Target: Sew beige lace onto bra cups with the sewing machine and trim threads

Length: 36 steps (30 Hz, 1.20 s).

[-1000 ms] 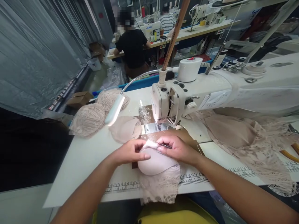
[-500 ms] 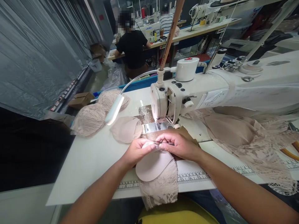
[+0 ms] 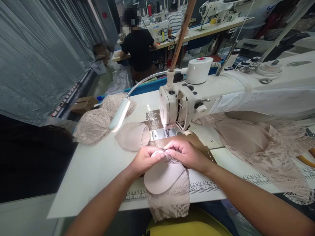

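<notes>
A pale beige cup piece (image 3: 162, 177) with beige lace (image 3: 172, 200) under it hangs from my two hands over the table's front edge. My left hand (image 3: 147, 160) pinches the upper edge of this piece between thumb and fingers. Close against it, my right hand (image 3: 183, 153) is closed on the same edge, and a thin dark tool, partly hidden by the fingers, lies in its grip. Just beyond my hands is the needle area of a white sewing machine (image 3: 168, 106). Another beige cup (image 3: 133, 136) lies left of the needle plate.
Two lace-covered bundles (image 3: 93, 127) rest at the table's left, near a lit lamp (image 3: 120, 116) on a bent metal neck. More beige lace fabric (image 3: 251, 137) lies at the right beside orange handles (image 3: 306, 160). A ruler strip (image 3: 204, 187) runs along the front. A person (image 3: 138, 49) sits at a machine beyond.
My hands have drawn slightly closer together at the edge, and less of the dark tool shows. The cup and lace have shifted slightly down and right.
</notes>
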Motion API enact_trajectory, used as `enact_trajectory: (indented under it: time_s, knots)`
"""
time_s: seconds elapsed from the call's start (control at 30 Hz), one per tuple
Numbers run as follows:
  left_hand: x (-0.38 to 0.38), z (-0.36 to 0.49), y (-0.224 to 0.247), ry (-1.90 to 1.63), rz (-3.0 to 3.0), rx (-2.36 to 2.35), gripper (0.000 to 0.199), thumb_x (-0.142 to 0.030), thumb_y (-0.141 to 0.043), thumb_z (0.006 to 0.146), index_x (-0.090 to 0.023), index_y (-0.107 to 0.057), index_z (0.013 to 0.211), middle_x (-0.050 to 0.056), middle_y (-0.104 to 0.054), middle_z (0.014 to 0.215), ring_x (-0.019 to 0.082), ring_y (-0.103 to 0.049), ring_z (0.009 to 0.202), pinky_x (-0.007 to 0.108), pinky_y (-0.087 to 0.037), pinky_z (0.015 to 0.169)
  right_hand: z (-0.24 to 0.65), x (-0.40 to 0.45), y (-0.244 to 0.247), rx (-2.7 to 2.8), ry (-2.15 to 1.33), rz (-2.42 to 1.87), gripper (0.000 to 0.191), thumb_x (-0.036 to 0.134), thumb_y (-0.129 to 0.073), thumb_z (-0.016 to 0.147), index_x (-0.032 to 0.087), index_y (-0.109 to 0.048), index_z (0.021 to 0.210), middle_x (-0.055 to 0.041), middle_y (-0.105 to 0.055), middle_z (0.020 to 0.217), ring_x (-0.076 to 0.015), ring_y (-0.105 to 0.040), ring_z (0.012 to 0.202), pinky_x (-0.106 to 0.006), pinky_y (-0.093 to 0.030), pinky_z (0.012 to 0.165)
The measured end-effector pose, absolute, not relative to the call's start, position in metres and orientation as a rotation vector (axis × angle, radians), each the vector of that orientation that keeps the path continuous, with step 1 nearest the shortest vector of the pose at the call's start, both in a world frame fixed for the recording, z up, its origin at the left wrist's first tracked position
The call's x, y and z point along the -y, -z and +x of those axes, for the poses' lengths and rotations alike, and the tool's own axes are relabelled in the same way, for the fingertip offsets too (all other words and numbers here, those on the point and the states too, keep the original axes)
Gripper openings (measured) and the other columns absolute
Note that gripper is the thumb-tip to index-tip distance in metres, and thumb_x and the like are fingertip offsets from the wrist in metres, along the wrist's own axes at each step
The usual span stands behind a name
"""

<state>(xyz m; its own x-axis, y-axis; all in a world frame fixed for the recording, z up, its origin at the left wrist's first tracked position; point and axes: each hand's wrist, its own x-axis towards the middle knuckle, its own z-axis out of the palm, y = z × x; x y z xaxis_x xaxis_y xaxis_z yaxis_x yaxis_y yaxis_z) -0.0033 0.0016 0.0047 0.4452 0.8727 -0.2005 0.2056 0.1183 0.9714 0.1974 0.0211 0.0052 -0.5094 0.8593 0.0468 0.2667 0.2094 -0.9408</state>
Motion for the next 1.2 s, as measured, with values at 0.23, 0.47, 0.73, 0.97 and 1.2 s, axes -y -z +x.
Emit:
enact_trajectory:
  time_s: [0.23,0.47,0.73,0.97,1.2]
  knots:
    - [-0.028,-0.036,-0.042,-0.782,1.972,-1.475,0.026,-0.037,-0.061,0.080,-0.019,-0.069,0.097,0.009,-0.066,0.099,0.025,-0.058,0.092,0.031,-0.044,0.077,0.197,-0.010,-0.003,2.254,-0.847,-0.903,0.034,0.025,-0.059,0.080,0.023,-0.056,0.113,-0.0067,-0.063,0.104,-0.0189,-0.058,0.083,-0.029,-0.045,0.069]
    - [-0.086,-0.059,-0.017,-0.638,1.641,-1.655,0.047,-0.027,-0.073,0.055,-0.015,-0.065,0.101,0.009,-0.063,0.098,0.030,-0.057,0.095,0.033,-0.044,0.074,0.193,-0.003,-0.008,2.909,-0.528,-0.771,0.014,0.007,-0.054,0.066,0.019,-0.059,0.069,-0.0044,-0.063,0.083,-0.0153,-0.052,0.064,-0.026,-0.031,0.051]
    - [-0.051,-0.056,-0.010,-0.682,1.245,-1.261,0.031,-0.043,-0.065,0.071,-0.015,-0.053,0.068,-0.001,-0.053,0.061,0.012,-0.052,0.055,0.023,-0.040,0.053,0.223,-0.024,-0.021,2.472,-0.980,-1.230,0.014,0.015,-0.049,0.079,0.019,-0.060,0.071,-0.0047,-0.064,0.076,-0.0189,-0.058,0.071,-0.030,-0.043,0.062]
    - [-0.044,-0.047,-0.013,-0.704,1.106,-1.078,0.033,-0.044,-0.067,0.071,-0.012,-0.057,0.066,0.001,-0.056,0.061,0.011,-0.051,0.056,0.024,-0.040,0.056,0.175,-0.038,-0.011,1.910,-1.473,-1.152,0.046,0.034,-0.066,0.074,0.015,-0.059,0.116,-0.0111,-0.063,0.114,-0.0266,-0.057,0.105,-0.040,-0.045,0.090]
    - [-0.042,-0.055,-0.015,-0.673,1.137,-1.060,0.039,-0.048,-0.065,0.074,-0.013,-0.055,0.060,-0.001,-0.051,0.056,0.010,-0.044,0.052,0.023,-0.032,0.052,0.167,-0.037,0.002,1.830,-1.555,-0.961,0.027,0.036,-0.058,0.082,0.014,-0.067,0.095,-0.0052,-0.068,0.095,-0.0230,-0.060,0.091,-0.035,-0.047,0.080]
